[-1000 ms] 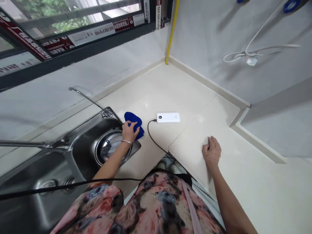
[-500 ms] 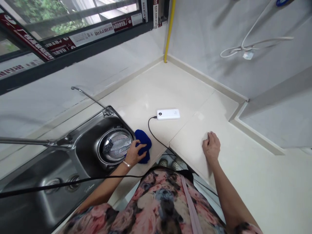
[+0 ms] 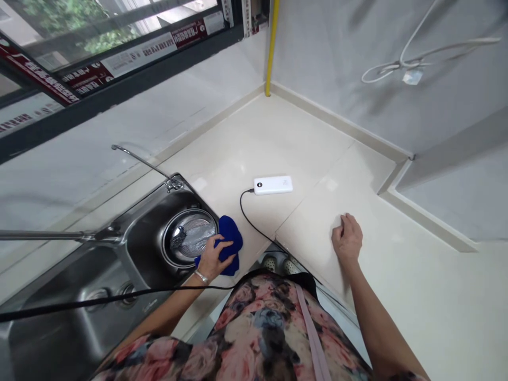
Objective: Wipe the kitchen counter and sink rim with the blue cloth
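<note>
A blue cloth lies folded over the counter beside the right rim of the steel sink. My left hand presses on it with fingers bent over its top, and part of the cloth is hidden beneath. Just left of that hand, a round metal strainer basin sits in the sink with a clear plastic bag inside. On the right, my right hand rests on the pale counter, its fingers curled in and nothing visible in them.
A white power bank lies mid-counter, its black cable running over the front edge. Another black cable crosses above the sink. Faucets rise behind it. A yellow pipe stands in the corner; white wires hang at right.
My left hand and the blue cloth have slid slightly toward my body along the sink rim. My right hand stays in about the same spot. The view has shifted a little.
</note>
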A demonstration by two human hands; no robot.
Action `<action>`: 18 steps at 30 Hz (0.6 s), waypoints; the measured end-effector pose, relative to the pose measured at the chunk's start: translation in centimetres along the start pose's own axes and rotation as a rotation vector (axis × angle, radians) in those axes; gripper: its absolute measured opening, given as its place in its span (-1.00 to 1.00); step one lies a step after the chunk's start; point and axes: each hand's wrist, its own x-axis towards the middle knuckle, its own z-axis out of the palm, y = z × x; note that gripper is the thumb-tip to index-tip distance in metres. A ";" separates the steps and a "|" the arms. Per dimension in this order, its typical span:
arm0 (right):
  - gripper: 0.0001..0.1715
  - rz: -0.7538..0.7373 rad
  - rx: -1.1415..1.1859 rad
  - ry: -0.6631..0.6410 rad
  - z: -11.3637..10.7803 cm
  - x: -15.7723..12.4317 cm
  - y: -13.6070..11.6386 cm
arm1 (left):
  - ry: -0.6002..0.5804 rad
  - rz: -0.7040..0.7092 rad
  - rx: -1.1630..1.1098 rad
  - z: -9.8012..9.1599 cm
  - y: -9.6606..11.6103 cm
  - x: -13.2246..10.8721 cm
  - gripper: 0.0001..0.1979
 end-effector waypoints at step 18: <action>-0.46 0.036 -0.019 -0.018 -0.1 0.4 0.2 | 0.045 -0.287 0.052 2.9 0.1 3.4 -0.61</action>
